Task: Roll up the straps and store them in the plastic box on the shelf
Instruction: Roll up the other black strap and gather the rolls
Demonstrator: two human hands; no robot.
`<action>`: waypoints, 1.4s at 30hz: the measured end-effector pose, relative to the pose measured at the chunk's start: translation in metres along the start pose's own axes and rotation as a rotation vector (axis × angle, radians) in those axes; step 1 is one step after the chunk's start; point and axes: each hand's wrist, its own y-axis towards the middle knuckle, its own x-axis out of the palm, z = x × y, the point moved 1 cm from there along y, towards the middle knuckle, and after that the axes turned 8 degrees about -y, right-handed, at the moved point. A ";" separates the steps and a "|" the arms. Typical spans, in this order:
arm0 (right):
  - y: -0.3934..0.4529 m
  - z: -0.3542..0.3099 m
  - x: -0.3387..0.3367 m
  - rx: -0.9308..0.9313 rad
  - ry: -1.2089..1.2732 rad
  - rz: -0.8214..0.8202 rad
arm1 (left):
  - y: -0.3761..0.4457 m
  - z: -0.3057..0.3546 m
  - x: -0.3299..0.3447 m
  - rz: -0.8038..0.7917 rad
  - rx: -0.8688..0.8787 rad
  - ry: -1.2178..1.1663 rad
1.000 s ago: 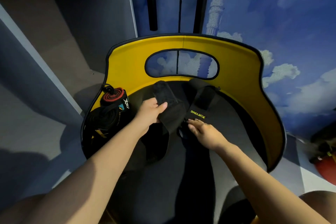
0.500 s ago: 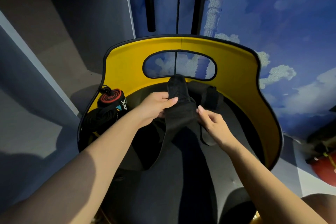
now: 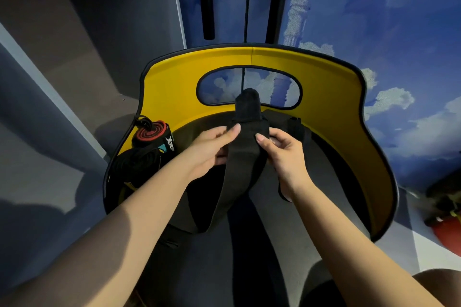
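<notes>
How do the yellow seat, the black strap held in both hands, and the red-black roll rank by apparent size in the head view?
1. Yellow seat, largest.
2. Black strap, much smaller.
3. Red-black roll, smallest.

Your left hand [image 3: 212,149] covers the left edge of the black strap [image 3: 245,157], and your right hand [image 3: 284,152] covers its right edge, so the grip beneath your fingers cannot be read. The strap's lower end disappears into the dark seat pad [image 3: 324,182]; where one stops and the other starts is unclear. The second strap [image 3: 295,127] lies partly behind your right hand. The dark bundle [image 3: 139,164] below the rolled strap [image 3: 152,132] is too shadowed to identify. The red object [image 3: 449,232] at the right is blurred and cut off by the frame edge. Both your forearms run out of the bottom edge.
</notes>
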 end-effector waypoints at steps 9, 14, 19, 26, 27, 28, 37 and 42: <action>0.033 -0.030 0.004 0.090 -0.197 -0.036 | -0.001 0.006 -0.012 -0.066 -0.075 -0.033; 0.041 -0.003 0.010 0.224 -0.259 -0.040 | 0.032 -0.008 -0.016 0.133 -0.020 -0.067; 0.032 0.036 0.013 0.304 -0.256 -0.123 | 0.068 -0.022 -0.024 0.255 -0.021 -0.020; 0.034 0.079 0.020 0.320 -0.606 -0.082 | 0.102 -0.037 -0.032 0.344 0.008 0.159; 0.035 0.081 0.020 0.331 -0.615 -0.064 | 0.103 -0.040 -0.033 0.360 0.002 0.204; 0.036 0.083 0.021 0.334 -0.621 -0.051 | 0.102 -0.042 -0.034 0.389 0.007 0.250; 0.043 0.087 0.025 0.415 -0.466 0.079 | 0.045 -0.042 -0.038 0.156 -0.364 0.491; 0.035 0.088 0.026 0.465 -0.294 0.124 | 0.006 -0.049 -0.046 -0.158 -0.350 0.580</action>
